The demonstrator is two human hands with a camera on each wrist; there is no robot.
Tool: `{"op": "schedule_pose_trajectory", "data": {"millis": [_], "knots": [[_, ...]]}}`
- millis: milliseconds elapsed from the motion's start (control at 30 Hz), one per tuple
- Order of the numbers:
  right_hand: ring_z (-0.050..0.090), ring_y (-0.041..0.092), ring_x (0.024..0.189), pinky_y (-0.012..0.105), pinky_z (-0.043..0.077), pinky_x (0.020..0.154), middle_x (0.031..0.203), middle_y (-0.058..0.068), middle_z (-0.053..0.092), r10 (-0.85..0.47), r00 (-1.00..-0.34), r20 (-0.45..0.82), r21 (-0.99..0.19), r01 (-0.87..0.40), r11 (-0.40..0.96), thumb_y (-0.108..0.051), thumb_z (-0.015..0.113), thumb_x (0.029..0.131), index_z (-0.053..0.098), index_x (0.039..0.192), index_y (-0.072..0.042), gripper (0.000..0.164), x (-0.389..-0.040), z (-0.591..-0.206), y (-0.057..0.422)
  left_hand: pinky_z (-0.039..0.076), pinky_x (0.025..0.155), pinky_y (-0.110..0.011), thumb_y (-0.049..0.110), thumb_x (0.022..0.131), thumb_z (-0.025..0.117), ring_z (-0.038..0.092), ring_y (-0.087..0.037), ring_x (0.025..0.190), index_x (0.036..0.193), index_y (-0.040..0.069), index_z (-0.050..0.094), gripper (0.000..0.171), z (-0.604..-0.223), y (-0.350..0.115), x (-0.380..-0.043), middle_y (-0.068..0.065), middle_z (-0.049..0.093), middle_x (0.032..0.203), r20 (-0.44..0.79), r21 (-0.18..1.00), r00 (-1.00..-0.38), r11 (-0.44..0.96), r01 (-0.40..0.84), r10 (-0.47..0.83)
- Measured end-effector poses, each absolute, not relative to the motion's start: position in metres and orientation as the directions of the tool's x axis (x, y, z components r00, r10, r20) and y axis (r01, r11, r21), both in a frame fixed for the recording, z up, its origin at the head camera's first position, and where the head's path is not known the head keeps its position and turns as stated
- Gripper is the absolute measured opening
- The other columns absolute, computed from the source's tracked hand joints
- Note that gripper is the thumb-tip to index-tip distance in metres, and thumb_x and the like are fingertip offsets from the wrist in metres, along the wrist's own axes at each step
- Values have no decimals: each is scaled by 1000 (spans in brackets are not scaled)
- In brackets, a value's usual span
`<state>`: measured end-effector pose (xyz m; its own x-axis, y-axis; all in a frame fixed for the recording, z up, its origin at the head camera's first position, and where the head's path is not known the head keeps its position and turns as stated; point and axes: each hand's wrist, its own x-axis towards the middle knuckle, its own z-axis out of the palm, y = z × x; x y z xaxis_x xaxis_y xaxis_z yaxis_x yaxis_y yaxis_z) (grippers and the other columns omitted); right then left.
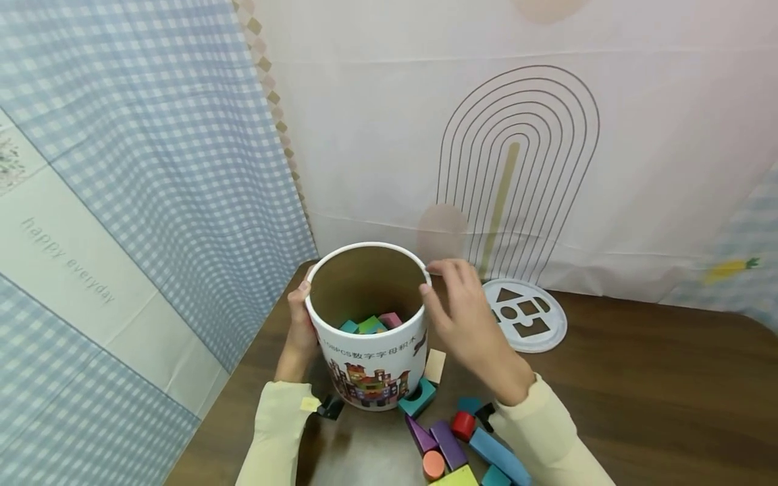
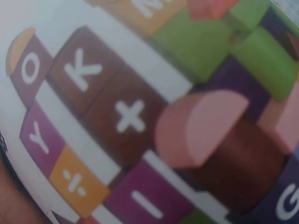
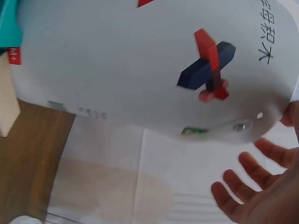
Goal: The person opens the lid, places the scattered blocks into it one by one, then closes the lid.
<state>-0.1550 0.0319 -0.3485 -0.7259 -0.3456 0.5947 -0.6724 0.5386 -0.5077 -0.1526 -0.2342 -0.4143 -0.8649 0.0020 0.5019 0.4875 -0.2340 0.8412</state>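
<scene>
White bucket [image 1: 371, 359] between the two hands, its open mouth level with the fingers. The left hand [image 1: 300, 331] grips the bucket's near-left side at the rim; the right hand [image 1: 460, 316] pinches the opposite rim between thumb and forefinger, the remaining fingers spread. Coloured blocks [image 1: 369, 325] lie inside, below both hands. A teal arch block [image 1: 419, 399] sits beside the base; loose blocks [image 1: 448, 444] lie nearer the person than the right hand, and a white perforated disc [image 1: 556, 322] beyond it. Brown wooden bench [image 1: 656, 378]; blue checked cloth [image 1: 182, 169] left of the hands, pale patterned cloth [image 1: 365, 135] behind.
</scene>
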Motion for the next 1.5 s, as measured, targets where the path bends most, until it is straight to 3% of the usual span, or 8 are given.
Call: {"op": "schedule_pose_trajectory", "data": {"millis": [167,300,600,800,967,1267,1400,1500], "knots": [[51,25,110,45,43,94,114,8,56,-387,-796,465,-521,-600,607,-19,57,95,58,121,-5,30,-153,-364,53,32,99,-55,51,96,31,40,-38,118,139,2,37,66,-398,-223,-151,-24,42,130,498,836,-867,-268,478,6],[56,26,107,45,47,91,113,9,60,-514,-814,271,-470,-578,667,-17,67,87,57,124,-3,41,-152,-385,59,30,99,-57,51,96,30,39,-39,118,138,0,37,66,-397,-221,-151,-26,41,129,499,830,-867,-283,480,-6],[53,22,90,43,48,74,107,9,52,-610,-787,-95,-384,-536,752,-18,78,75,56,115,-11,46,-147,-422,66,28,101,-58,52,97,27,36,-42,122,144,2,34,69,-410,-223,-143,-29,35,135,466,851,-884,-261,455,-22],[51,18,83,40,46,68,100,4,49,-655,-747,-117,-401,-568,719,-21,79,74,56,109,-15,43,-143,-435,67,35,100,-49,46,99,24,43,-33,122,146,5,37,63,-430,-235,-146,-20,44,135,508,827,-861,-282,486,7],[54,21,90,40,47,71,101,5,53,-647,-759,-75,-325,-595,735,-21,77,76,58,115,-13,44,-147,-437,64,38,102,-45,40,99,16,45,-29,124,149,6,34,63,-443,-245,-162,-19,44,139,493,834,-869,-298,465,25],[55,23,93,41,49,73,105,6,54,-630,-776,-21,-290,-598,747,-22,75,75,55,117,-11,47,-151,-445,61,38,102,-43,41,99,17,46,-28,123,150,3,31,66,-451,-252,-170,-21,44,140,494,824,-869,-336,457,28],[56,25,102,41,49,80,117,11,55,-611,-790,-47,-326,-566,757,-26,72,74,53,123,-9,54,-156,-441,67,39,102,-44,41,98,18,47,-27,122,148,2,34,66,-447,-249,-169,-19,46,138,482,826,-876,-341,450,10],[55,21,98,38,49,81,118,11,54,-598,-802,2,-398,-549,735,-28,71,75,51,126,-6,59,-160,-430,74,40,101,-42,39,99,18,49,-25,119,146,0,36,64,-442,-244,-164,-16,51,134,485,816,-874,-352,459,-15]]}}
